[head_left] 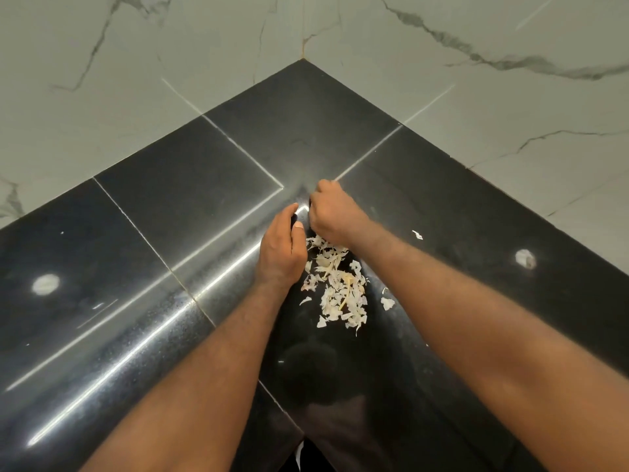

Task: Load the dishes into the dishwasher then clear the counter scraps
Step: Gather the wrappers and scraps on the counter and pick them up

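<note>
Peel scraps (340,287) are lying between two hands: left hand (280,248) is cupping loosely, holding nothing; right hand (332,212) is curling, grip unclear.

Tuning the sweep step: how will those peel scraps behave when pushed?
The peel scraps look thin and papery, so probably very light and floppy. On the glossy counter they likely slide easily, though stray flakes suggest scattering.

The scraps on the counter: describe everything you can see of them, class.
The scraps are thin, papery flakes, off-white with some yellowish strands, like dry peelings. They lie in a loose, elongated heap on the glossy black counter, with a few stray flakes to its right. The left hand stands cupped along the heap's left side; the right hand, curled, covers its far end.
</note>
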